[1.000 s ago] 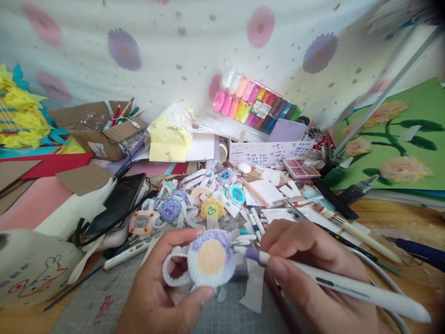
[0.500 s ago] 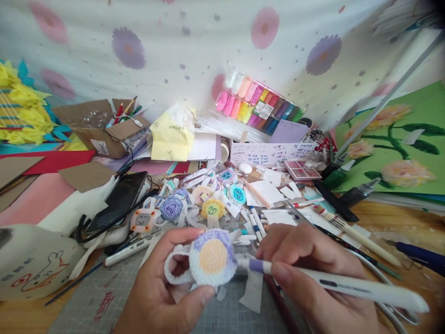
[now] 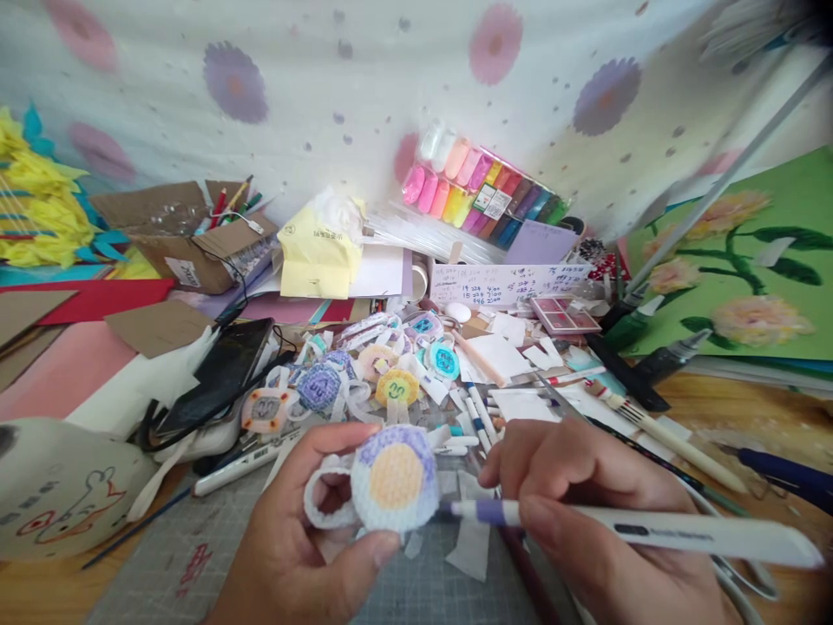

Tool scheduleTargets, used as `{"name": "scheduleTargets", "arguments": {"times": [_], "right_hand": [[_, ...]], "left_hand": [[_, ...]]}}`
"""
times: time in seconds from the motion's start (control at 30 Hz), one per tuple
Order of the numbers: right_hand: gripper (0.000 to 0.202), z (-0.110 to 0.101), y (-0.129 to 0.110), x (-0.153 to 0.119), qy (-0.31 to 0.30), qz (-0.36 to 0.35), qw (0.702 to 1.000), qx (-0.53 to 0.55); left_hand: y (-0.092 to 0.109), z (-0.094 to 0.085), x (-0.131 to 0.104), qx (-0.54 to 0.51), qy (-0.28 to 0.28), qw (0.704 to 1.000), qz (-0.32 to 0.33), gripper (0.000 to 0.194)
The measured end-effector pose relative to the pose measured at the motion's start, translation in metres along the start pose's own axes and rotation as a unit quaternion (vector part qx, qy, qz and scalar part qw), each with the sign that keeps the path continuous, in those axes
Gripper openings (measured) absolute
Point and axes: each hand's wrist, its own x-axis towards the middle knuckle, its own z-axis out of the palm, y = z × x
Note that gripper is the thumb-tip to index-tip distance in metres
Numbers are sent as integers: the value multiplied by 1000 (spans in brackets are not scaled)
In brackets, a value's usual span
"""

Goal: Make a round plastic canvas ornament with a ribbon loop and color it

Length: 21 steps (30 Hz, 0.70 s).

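Between the thumb and fingers of my left hand [image 3: 318, 529] is a small round textured badge [image 3: 396, 476]. Its middle is pale orange, with purple along the top and right of the rim and white at the lower left. A white paper-like loop [image 3: 329, 495] sticks out from its left side, inside my grip. My right hand [image 3: 599, 512] is closed round a white marker pen [image 3: 683, 529] with a purple band. The pen lies almost level, its tip by the badge's right edge; whether they touch I cannot tell. Similar decorated pieces [image 3: 318, 386] lie in a pile behind.
A grey cutting mat [image 3: 169, 564] lies under my hands. White paper scraps [image 3: 501, 358] and several markers [image 3: 478, 417] clutter the middle. At the left are a phone [image 3: 218, 382] and a drawn-on white pot [image 3: 65, 495]; a glue gun [image 3: 651, 373] is at the right.
The marker has shifted slightly right and tilted nearer to level, its tip drawn a little away from the badge's middle. My left hand keeps hold of the badge, nearly unmoved.
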Motion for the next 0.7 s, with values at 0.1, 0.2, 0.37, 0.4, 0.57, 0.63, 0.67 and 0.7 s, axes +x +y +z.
{"name": "scheduleTargets", "arguments": {"times": [0.1, 0.2, 0.37, 0.4, 0.57, 0.63, 0.67, 0.7], "right_hand": [[12, 0, 2, -1, 6, -4, 1000, -11], [14, 0, 4, 0, 0, 0, 1000, -7], [14, 0, 3, 1, 4, -4, 1000, -16], [16, -1, 3, 1, 3, -9, 1000, -13], [13, -4, 5, 1, 4, -4, 1000, -6], [15, -4, 6, 1, 2, -9, 1000, 5], [15, -4, 6, 1, 4, -6, 1000, 6], [14, -3, 7, 1, 5, -4, 1000, 5]], "left_hand": [[0, -1, 0, 9, -11, 1000, 3, 41], [0, -1, -1, 18, -14, 1000, 6, 39], [0, 0, -2, 14, -21, 1000, -14, 41], [0, 0, -2, 8, -24, 999, -21, 42], [1, 0, -2, 2, -34, 999, -30, 41], [0, -1, -1, 9, -37, 999, -30, 42], [0, -1, -1, 13, -39, 999, -31, 43], [0, -2, -1, 17, -40, 999, -32, 43]]}}
